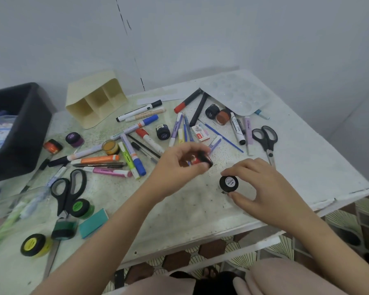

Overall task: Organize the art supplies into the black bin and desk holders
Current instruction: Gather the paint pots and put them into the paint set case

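Observation:
My left hand pinches a small red paint jar with a black lid, lifted just above the table. Fingers and thumb of my right hand grip a black-lidded paint jar that stands on the white table. The black bin sits at the far left with a clear plastic box inside. A cream desk holder with three compartments stands behind the scattered markers, with nothing visible in it.
Paint jars in orange, purple, yellow and green lie about. Black scissors sit left, grey scissors right. A clear palette lies at the back. The table's edge runs close on the right.

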Demonstrator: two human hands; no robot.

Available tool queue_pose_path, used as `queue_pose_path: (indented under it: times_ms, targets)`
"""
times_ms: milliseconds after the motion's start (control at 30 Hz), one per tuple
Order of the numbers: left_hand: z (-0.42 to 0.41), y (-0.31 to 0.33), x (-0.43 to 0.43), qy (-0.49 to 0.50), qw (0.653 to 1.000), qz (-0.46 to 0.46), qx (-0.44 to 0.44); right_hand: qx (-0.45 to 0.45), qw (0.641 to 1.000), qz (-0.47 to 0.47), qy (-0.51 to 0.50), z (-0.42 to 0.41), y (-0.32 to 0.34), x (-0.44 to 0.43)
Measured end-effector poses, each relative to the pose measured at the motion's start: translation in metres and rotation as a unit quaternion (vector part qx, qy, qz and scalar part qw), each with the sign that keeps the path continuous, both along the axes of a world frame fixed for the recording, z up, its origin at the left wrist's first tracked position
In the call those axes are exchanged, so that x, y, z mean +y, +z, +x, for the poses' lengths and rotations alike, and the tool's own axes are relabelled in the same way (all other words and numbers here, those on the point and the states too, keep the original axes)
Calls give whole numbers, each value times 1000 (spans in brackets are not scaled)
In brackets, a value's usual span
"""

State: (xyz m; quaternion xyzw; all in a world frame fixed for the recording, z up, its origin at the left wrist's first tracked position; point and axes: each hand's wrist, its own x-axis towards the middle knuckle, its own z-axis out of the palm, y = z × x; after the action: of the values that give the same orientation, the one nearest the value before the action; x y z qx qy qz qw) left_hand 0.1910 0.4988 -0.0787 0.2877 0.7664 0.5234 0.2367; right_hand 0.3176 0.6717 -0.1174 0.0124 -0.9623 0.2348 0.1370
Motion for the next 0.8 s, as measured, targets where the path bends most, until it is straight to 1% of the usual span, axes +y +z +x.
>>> queue_pose_path:
  times_ms: [67, 133, 233, 300, 400, 567, 667, 733, 800]
  targets:
    - [8, -6, -4, -4, 999, 18, -32, -10, 1000, 18, -4, -3, -1, -1]
    - [14, -15, -7, -7, 999, 33, -15, -20, 999, 24, -12, -5, -2, -1]
    - [22, -26, -10, -8, 997, 50, 59, -27, 999, 30, -18, -7, -2, 0]
    - [24, -31, -11, -8, 989, 31, 147, -21, 999, 30, -13, -7, -4, 0]
    - [25, -40, -10, -20, 959, -19, 281, -4, 999, 38, -13, -5, -8, 1]
    - [21, -46, -11, -28, 897, -70, 435, 14, 999, 29, -13, -5, -14, 3]
    - [20, -44, -11, -48, 872, -72, 483, -2, 1000, -1, -14, -6, -14, 3]
    - [20, -42, -10, -67, 860, -76, 500, -11, 1000, -16, -16, -6, -13, 2]
    - [19, -41, -9, -76, 854, -82, 507, -12, 1000, -9, -22, -5, -13, 1]
